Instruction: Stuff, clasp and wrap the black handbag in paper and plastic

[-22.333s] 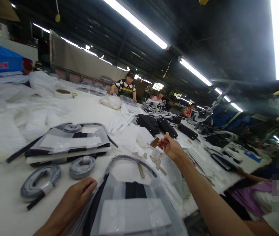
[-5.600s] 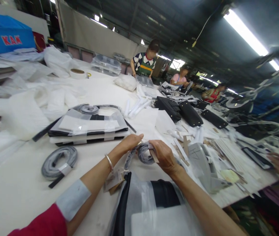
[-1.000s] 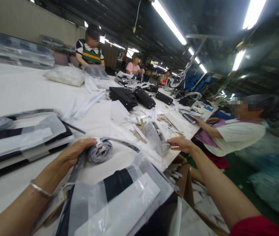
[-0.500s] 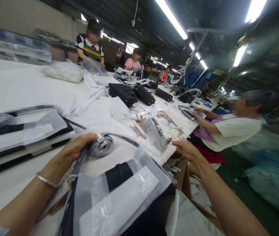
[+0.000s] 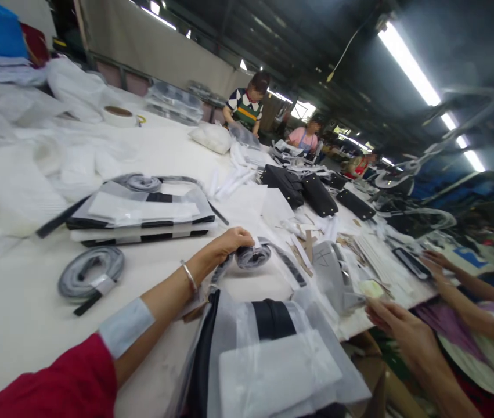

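Observation:
My left hand (image 5: 231, 241) is closed on the coiled strap (image 5: 253, 256), wrapped in clear film, against the arched handle of a dark handbag (image 5: 270, 319). A small white piece shows at its fingertips. Translucent wrapping and a white sheet (image 5: 279, 371) cover the bag's front. My right hand (image 5: 397, 325) is slightly blurred, its thumb and fingers pinched at the front tip of a grey wedge-shaped tape dispenser (image 5: 331, 278). What lies between those fingers is too small to make out.
Left of me lie a wrapped bag (image 5: 142, 212) and a loose coiled strap (image 5: 90, 273). White wrapping (image 5: 15, 180) is heaped at the far left. Black bags (image 5: 284, 184) and cardboard scraps (image 5: 310, 244) lie ahead. A co-worker's hands (image 5: 436, 264) work at the right; other people stand farther back.
The view has swung left, so the table's contents appear farther right and more of its left side shows. My left hand stays on the coiled strap, my right hand at the dispenser's tip.

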### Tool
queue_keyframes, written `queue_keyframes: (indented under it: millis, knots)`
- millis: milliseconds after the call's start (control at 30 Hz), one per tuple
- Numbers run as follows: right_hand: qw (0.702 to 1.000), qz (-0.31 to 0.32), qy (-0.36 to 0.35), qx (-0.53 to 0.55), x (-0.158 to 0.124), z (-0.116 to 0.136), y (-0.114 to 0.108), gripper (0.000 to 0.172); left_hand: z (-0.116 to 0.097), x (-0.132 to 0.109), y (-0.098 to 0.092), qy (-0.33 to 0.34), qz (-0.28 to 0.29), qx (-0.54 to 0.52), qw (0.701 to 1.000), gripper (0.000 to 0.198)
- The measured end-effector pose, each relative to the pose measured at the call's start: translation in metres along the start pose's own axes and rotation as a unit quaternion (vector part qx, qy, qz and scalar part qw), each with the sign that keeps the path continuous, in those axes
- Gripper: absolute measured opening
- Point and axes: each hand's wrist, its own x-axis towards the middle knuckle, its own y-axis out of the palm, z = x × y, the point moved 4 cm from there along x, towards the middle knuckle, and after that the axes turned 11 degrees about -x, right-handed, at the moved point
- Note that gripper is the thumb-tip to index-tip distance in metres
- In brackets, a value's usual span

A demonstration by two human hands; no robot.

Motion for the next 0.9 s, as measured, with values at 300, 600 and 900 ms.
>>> queue_keyframes:
  millis: [300, 600, 900]
  knots:
    - [0.965, 0.205, -0.114, 0.118, -0.091, 0.168, 0.167, 0.057, -0.017, -0.014, 0.019, 0.075, 0.038, 0.022, 0.996, 0.027]
    - [0.971, 0.162, -0.127, 0.119, -0.085, 0.157, 0.190, 0.051, -0.031, -0.028, 0.030, 0.093, 0.080, 0.025, 0.992, 0.029]
    - [0.977, 0.120, -0.097, 0.150, -0.083, 0.141, 0.203, 0.054, -0.028, -0.026, 0.029, 0.100, 0.084, 0.023, 0.991, 0.031]
